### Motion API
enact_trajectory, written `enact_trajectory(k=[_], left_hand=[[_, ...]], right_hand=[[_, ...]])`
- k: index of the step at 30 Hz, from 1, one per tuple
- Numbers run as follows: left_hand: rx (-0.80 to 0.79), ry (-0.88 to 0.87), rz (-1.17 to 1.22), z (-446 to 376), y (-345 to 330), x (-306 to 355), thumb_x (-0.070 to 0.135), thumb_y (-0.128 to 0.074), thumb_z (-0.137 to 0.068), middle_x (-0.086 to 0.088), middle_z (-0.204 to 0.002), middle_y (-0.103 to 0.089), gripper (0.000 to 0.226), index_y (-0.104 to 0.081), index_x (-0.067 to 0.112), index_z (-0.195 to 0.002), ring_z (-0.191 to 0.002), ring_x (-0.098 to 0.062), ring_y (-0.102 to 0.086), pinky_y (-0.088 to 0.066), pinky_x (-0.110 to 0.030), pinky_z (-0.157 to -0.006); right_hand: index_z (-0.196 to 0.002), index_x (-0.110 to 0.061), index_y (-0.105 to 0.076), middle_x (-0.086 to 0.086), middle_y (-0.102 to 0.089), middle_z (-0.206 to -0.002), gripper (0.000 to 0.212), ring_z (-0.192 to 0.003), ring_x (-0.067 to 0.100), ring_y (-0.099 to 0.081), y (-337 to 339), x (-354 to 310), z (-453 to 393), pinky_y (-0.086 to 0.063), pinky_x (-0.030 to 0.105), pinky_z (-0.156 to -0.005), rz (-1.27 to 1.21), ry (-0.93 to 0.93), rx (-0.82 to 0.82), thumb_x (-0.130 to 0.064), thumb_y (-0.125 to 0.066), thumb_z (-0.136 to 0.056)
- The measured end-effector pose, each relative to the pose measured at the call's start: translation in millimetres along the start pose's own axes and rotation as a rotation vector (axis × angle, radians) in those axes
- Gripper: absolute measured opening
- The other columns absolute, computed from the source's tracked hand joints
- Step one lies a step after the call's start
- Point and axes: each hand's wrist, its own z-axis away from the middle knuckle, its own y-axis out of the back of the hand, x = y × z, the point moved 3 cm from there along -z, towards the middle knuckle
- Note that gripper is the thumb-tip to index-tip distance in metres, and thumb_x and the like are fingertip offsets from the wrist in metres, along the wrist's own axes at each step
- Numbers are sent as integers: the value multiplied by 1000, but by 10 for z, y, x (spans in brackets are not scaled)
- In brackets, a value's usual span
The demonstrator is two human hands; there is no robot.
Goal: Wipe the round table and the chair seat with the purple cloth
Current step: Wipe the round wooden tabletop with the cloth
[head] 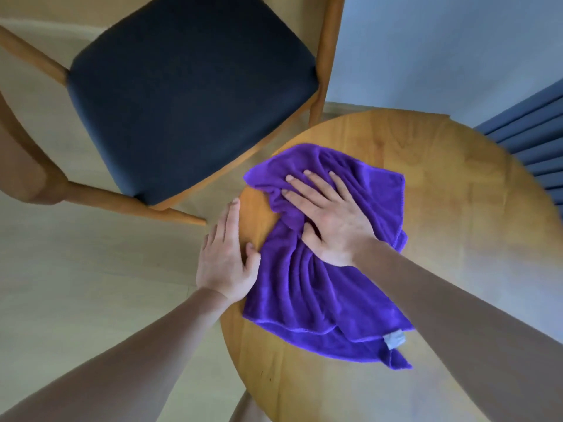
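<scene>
Right hand (pixel 327 220), fingers spread, presses the crumpled purple microfibre cloth (pixel 323 287) on the round wooden table (pixel 457 239); left hand (pixel 227 257), fingers straight and together, rests on the rim — bunched folds risk skipped patches.

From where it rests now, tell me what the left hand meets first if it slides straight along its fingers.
The left hand points along the round table rim toward the chair seat. Its front edge looks like the first contact, though the height difference is unclear.
</scene>
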Motion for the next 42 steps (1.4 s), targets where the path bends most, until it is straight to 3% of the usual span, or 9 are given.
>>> enact_trajectory(k=[6, 15, 21, 24, 30, 33, 36, 39, 42], left_hand=[[-11, 11, 72, 21, 45, 9, 36, -36, -86, 2, -168, -23, 82, -10, 25, -163, -146, -24, -38, -41, -47, -114], [-78, 35, 212, 3, 64, -24, 23, -41, -77, 9, -171, -14, 92, -9, 29, -163, -149, -19, -35, -48, -49, -107], [-140, -49, 473, -23, 82, -155, 13, -41, -73, 18, -166, -21, 94, -17, 26, -163, -151, -3, -27, -33, -26, -119], [-169, -141, 508, -138, 224, -308, 18, -40, -80, 21, -160, -30, 79, -33, 20, -159, -149, 2, -28, -27, -28, -123], [-135, -368, 237, -851, 786, -176, 20, -43, -84, -1, -152, -51, 43, -72, 14, -114, -141, -10, -41, -36, -36, -117], [-177, -588, 31, -1214, 902, 156, 10, -52, -83, -4, -155, -47, 43, -64, 10, -124, -144, -21, -39, -39, -45, -115], [-341, -932, -234, -1475, 793, 547, 4, -54, -89, -5, -167, -30, 57, -50, 10, -145, -154, -22, -25, -25, -43, -125], [-479, -1152, -468, -1630, 609, 887, 7, -47, -96, 2, -172, -16, 63, -37, 17, -157, -158, -15, -12, -16, -39, -128], [-546, -1154, -523, -1655, 515, 1057, 8, -45, -96, 6, -169, -26, 61, -43, 23, -155, -156, -11, -19, -26, -38, -125]], right_hand=[[-160, -28, -27, -5, -14, -171, 70, -158, 28, -6, -147, -427, -191, -1, 58, -125, -55, -365, 120, -45, -34, -92], [-158, -25, -34, -8, -17, -170, 77, -158, 23, -6, -301, -758, 138, -3, 56, -126, -86, -185, 99, -35, -45, -83], [-158, -28, -34, -9, -17, -170, 78, -158, 22, -7, -415, -815, 143, -6, 57, -126, -67, -263, 188, -31, -48, -82], [-158, -29, -34, -11, -17, -170, 77, -158, 21, -7, -443, -955, 126, -3, 56, -126, -89, -395, 234, -29, -47, -83], [-160, -29, -28, -11, -10, -171, 70, -159, 22, -3, -606, -1524, 23, -1, 54, -126, -184, -717, 291, -35, -45, -93], [-160, -28, -30, -10, -12, -171, 70, -158, 22, -4, -695, -1664, 110, -3, 54, -126, -192, -691, 292, -39, -48, -93], [-157, -28, -36, -10, -18, -170, 69, -158, 19, -9, -726, -1651, 231, -6, 53, -127, -188, -685, 344, -40, -51, -92], [-157, -28, -37, -11, -19, -169, 68, -158, 20, -11, -704, -1566, 164, -8, 53, -126, -195, -904, 429, -47, -50, -93], [-158, -27, -32, -9, -17, -170, 73, -158, 24, -8, -605, -1517, -98, 1, 53, -126, -260, -1176, 524, -58, -46, -93]])
